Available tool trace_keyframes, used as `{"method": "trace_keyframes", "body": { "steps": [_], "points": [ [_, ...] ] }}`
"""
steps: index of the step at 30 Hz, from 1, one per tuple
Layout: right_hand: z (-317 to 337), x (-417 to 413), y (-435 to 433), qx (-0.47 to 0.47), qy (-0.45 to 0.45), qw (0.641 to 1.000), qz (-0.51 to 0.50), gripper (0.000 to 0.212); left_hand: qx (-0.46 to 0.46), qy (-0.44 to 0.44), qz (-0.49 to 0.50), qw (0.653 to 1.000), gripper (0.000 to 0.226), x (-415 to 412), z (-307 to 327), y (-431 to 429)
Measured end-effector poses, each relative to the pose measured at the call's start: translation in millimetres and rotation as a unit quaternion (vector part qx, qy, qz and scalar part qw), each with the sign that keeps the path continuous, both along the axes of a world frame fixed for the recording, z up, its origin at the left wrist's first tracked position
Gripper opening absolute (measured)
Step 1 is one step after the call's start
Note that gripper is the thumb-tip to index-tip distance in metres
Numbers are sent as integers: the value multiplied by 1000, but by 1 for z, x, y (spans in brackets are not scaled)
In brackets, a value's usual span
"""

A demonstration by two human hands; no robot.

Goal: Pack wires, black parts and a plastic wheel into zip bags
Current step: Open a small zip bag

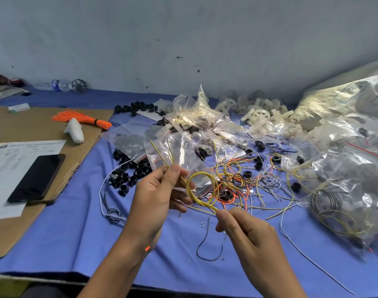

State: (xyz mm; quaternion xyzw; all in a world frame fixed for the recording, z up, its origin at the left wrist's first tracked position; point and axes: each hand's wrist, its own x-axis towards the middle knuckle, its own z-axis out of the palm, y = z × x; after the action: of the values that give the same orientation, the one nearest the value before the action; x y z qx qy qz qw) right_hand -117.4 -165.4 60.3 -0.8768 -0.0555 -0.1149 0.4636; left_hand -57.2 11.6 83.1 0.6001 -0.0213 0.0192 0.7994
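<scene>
Above the blue cloth (76, 233), at centre, my left hand (160, 196) pinches a bundle of yellow wires (199, 201) between thumb and forefinger, with the other fingers curled beneath. My right hand (244, 229) pinches the same bundle lower down, fingers curled. The wires form one loop between the hands, and the free ends point up-left past my left thumb. Beyond lie loose wires (237, 175), zip bags (177, 151), black parts (127, 173) at left, and white wheels (259, 114) by the wall.

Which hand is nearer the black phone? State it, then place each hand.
Left. The left hand sits right of the black phone; the right hand lies farther right, beyond the left hand.
</scene>
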Motion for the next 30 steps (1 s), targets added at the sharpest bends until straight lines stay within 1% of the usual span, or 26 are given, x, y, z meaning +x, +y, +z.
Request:
{"method": "trace_keyframes", "body": {
  "steps": [2,7,9,12,19,22,24,26,27,29,30],
  "points": [
    [1,0,2,11,5,1000,8,34,2,5,-3,1000,28,0,-2,2],
    [-3,1,7,16,3,1000,12,34,7,11,-52,999,30,-6,-15,0],
    [-6,1,6,30,9,999,14,33,-16,23,-33,999,28,-7,-19,1],
    [-11,-1,1,25,19,999,23,33,-51,37,3,998,23,-3,-23,5],
    [-27,-2,-8,10,54,998,41,36,-44,63,31,997,23,1,-35,5],
    [-35,-5,-10,8,70,997,44,33,-44,67,20,997,22,2,-40,2],
    [-40,-4,-14,6,116,992,58,32,-47,72,-1,996,20,0,-45,-1],
    [-41,-2,-18,35,178,980,87,31,-59,88,-24,994,21,-3,-49,-5],
    [-40,-1,-19,67,200,972,108,29,-68,99,-37,992,22,-4,-50,-8],
    [-37,1,-18,157,226,951,138,25,-74,118,-63,988,24,-3,-54,-12],
    [-35,2,-17,205,237,939,144,22,-62,126,-75,987,24,-2,-56,-14]
  ]
}}
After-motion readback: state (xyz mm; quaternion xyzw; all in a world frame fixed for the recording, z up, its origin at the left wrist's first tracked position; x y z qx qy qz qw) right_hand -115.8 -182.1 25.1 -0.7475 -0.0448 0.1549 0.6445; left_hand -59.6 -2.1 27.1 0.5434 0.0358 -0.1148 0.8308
